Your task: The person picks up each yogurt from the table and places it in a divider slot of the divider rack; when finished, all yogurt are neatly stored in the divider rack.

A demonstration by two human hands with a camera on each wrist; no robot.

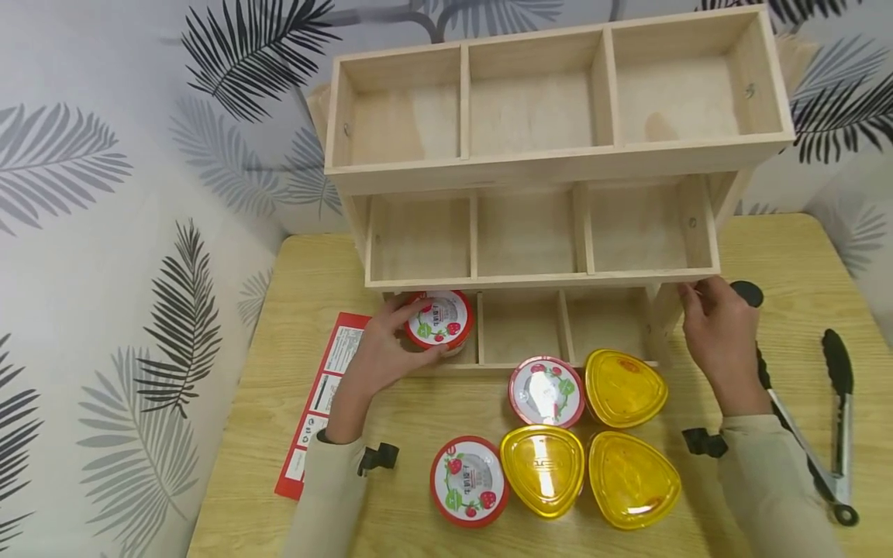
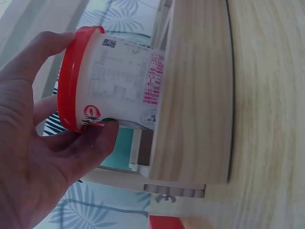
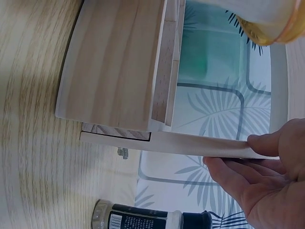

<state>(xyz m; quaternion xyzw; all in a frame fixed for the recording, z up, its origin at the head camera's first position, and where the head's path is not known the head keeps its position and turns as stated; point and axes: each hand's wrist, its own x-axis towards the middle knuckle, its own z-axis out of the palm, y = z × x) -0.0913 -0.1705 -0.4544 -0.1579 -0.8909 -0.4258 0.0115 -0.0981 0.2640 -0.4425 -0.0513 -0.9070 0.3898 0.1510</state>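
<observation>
My left hand (image 1: 391, 345) grips a white tub with a red lid (image 1: 439, 319) at the lower tier's left compartment of a three-tier wooden rack (image 1: 558, 169). In the left wrist view, thumb and fingers go round the red rim, and the tub's lower end (image 2: 121, 78) is behind the tier's front board (image 2: 200, 90). On the rack's other side, my right hand (image 1: 722, 341) pinches the upright side panel (image 3: 200, 144) between thumb and fingers. The upper and middle tiers (image 1: 526, 232) show bare compartments.
In front of the rack stand two more red-lidded tubs (image 1: 470, 480) and three yellow-lidded containers (image 1: 633, 480). Metal tongs with black tips (image 1: 843, 434) lie at the right, near a black-capped bottle (image 3: 143, 217). A red-and-white printed box (image 1: 314, 411) is at the left.
</observation>
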